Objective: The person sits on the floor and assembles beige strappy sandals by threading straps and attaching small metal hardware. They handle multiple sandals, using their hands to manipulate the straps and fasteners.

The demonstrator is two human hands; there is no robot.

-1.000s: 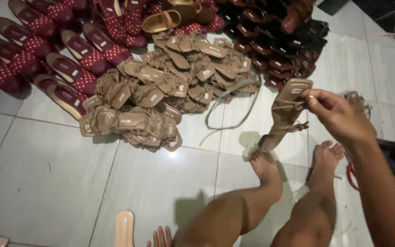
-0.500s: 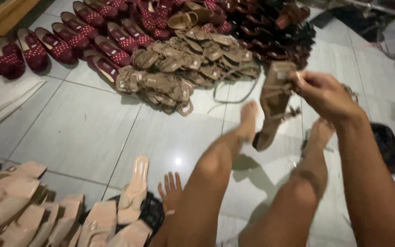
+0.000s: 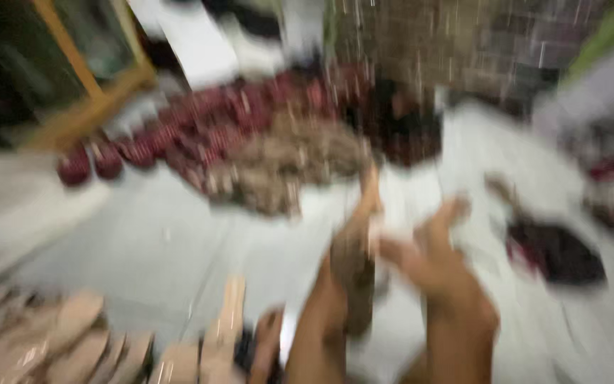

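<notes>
Fingers of the right hand: they appear closed around the upper part of a tan strappy high-heeled sandal, though heavy motion blur hides the exact pinch, so whether they press flat or curl cannot be told.

Head view, lower centre. The tan sandal hangs roughly upright in front of the person's bare legs, its top end near the right hand and its lower end over the left knee. The right forearm rises from the bottom edge, just right of the sandal. The left hand shows as a blurred shape low at the bottom edge, its fingers pointing up, close beside a pale beige flat sandal; whether it touches that sandal, or whether its fingers are spread, cannot be told.

Head view, lower left. A heap of pale beige sandals lies on the white tiled floor.

Head view, middle. A pile of tan strappy sandals lies beyond the feet. Behind and left of it stands a row of dark red shoes.

Head view, right. A dark bundle with a red edge lies on the floor, well apart from the held sandal.
</notes>
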